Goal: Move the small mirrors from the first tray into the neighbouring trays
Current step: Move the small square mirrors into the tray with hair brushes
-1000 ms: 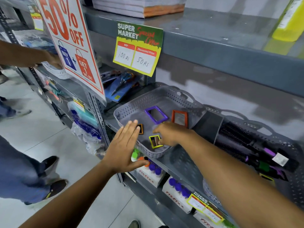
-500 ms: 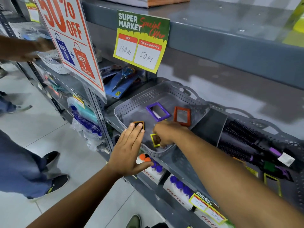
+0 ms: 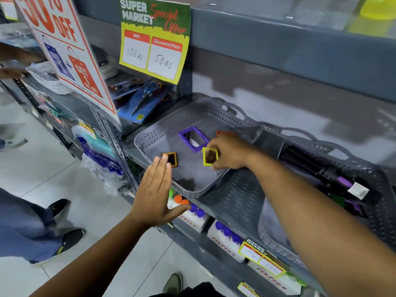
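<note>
A grey perforated tray [image 3: 158, 133] sits on the shelf. In it lie a purple-framed mirror [image 3: 194, 138], a small orange-framed mirror [image 3: 172, 159] and a red-framed mirror [image 3: 221, 133], the last mostly hidden behind my right hand. My right hand [image 3: 230, 153] pinches a small yellow-framed mirror [image 3: 210, 156], lifted and tilted above the tray floor. My left hand [image 3: 155, 190] is flat with its fingers apart at the tray's front-left rim, holding nothing. A neighbouring grey tray [image 3: 381, 181] to the right holds hairbrushes [image 3: 310, 161].
Price sign [image 3: 155, 39] and a 50% off placard [image 3: 64, 50] hang above. Packaged scissors [image 3: 145, 97] lie left of the tray. Boxes of capped bottles [image 3: 192, 213] stand on the shelf below. Another person's legs [image 3: 27, 228] and arms [image 3: 15, 63] are at the left.
My right hand has lifted the yellow mirror off the tray floor and raised it toward the tray's middle. My left hand stays near the front rim.
</note>
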Available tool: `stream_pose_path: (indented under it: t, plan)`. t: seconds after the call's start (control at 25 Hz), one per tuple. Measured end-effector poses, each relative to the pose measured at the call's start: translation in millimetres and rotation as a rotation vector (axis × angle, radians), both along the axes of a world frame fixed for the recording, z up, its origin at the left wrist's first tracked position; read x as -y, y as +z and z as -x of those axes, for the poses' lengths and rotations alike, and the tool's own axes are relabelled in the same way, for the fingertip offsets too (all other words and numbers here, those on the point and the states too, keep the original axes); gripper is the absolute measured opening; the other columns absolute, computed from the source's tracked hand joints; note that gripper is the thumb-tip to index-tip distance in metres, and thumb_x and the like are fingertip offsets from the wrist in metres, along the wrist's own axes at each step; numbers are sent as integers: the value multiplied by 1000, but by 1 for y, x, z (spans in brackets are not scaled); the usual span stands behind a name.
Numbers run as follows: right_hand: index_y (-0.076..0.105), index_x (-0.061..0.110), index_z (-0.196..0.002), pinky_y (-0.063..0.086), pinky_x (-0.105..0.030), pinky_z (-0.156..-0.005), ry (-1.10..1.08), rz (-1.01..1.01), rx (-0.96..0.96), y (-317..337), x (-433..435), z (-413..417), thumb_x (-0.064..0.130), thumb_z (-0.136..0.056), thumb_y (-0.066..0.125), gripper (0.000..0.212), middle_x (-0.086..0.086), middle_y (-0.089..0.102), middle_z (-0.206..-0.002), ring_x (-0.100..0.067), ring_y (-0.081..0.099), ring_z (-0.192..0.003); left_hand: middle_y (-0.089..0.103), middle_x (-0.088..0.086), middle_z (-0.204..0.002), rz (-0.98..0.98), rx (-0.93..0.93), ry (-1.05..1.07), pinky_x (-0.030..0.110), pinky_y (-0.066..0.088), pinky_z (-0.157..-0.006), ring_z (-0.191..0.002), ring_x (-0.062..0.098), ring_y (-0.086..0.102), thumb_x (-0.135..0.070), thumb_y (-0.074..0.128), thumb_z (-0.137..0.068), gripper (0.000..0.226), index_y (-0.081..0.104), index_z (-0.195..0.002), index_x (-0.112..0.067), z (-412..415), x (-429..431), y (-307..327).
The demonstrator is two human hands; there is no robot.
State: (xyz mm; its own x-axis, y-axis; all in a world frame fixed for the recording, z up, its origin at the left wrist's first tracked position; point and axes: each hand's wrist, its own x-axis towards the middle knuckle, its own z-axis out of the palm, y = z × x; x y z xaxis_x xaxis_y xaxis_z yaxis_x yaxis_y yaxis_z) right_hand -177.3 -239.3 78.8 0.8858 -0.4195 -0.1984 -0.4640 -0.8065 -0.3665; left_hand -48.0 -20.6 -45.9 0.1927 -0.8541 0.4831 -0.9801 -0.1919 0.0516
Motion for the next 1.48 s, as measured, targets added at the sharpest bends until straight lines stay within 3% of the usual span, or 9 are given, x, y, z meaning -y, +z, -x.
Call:
stream_pose_path:
  t: [0.08, 0.16, 0.32, 0.48, 0.72, 0.88, 1.04, 1.28, 1.48]
  plan:
    - [70, 22, -84, 43, -22, -59, -52, 71, 32, 13, 14, 31, 23, -64, 85, 25, 13, 59, -76, -14, 62, -75, 6, 24, -161, -4, -2, 26, 45, 4, -123, -151, 37, 2, -78, 43, -81, 113, 7, -153, 2, -3, -1, -1]
    - [68, 23, -92, 49, -28, -70, -126, 132, 9, 24, 29, 75, 27, -64, 84, 33, 7, 61, -86, -18, 60, -84, 5, 26, -161, 32, -14, 29, 46, 5, -123, -151, 38, 2, -78, 40, -82, 113, 12, -151, 6, -7, 0, -3]
    - [59, 35, -75, 51, -38, -77, -266, 226, -132, 31, 42, 159, 32, -62, 82, 26, 5, 62, -88, -21, 61, -88, 12, 32, -158, 99, -21, 17, 53, 11, -121, -149, 44, 9, -76, 39, -85, 111, 21, -146, 15, -14, -1, -8]
    - [66, 33, -75, 47, -29, -69, -369, 126, -200, 19, 39, 214, 23, -62, 84, 25, 15, 65, -78, -8, 61, -75, 12, 32, -158, 116, -38, 16, 54, 11, -121, -149, 45, 8, -77, 39, -85, 112, 21, -145, 17, -9, 2, -10]
    - [69, 22, -101, 53, -41, -82, -456, 97, -290, -3, 29, 246, 25, -64, 83, 39, 0, 69, -102, -22, 64, -95, 12, 25, -160, 178, -17, -2, 60, 15, -119, -148, 47, 10, -74, 43, -84, 110, 22, -145, 15, -9, 6, -12]
    - [64, 17, -98, 54, -39, -77, -480, 132, -446, -6, 15, 267, 26, -62, 80, 40, -6, 65, -99, -28, 63, -91, 15, 29, -158, 182, 55, -14, 65, 19, -115, -146, 49, 13, -70, 48, -84, 107, 26, -142, 17, -14, 5, -13]
    - [60, 21, -88, 57, -37, -72, -469, 77, -575, -22, -12, 291, 26, -67, 73, 26, 1, 65, -89, -22, 64, -80, 15, 33, -156, 121, 68, 8, 66, 19, -115, -146, 51, 13, -70, 46, -84, 107, 27, -141, 18, -14, 4, -11]
    - [55, 37, -124, 53, -36, -84, -482, 74, -512, -29, -29, 303, 27, -80, 56, 46, 0, 57, -117, -26, 59, -105, 21, 43, -149, 65, -14, 37, 66, 20, -114, -142, 57, 18, -72, 36, -88, 108, 29, -137, 23, 1, 4, 5]
    - [54, 38, -127, 54, -36, -83, -491, 75, -514, -32, -32, 303, 28, -81, 58, 47, 1, 56, -115, -24, 60, -100, 21, 43, -150, -8, -63, 53, 66, 21, -114, -142, 57, 18, -79, 26, -85, 115, 28, -137, 24, 8, 1, 17]
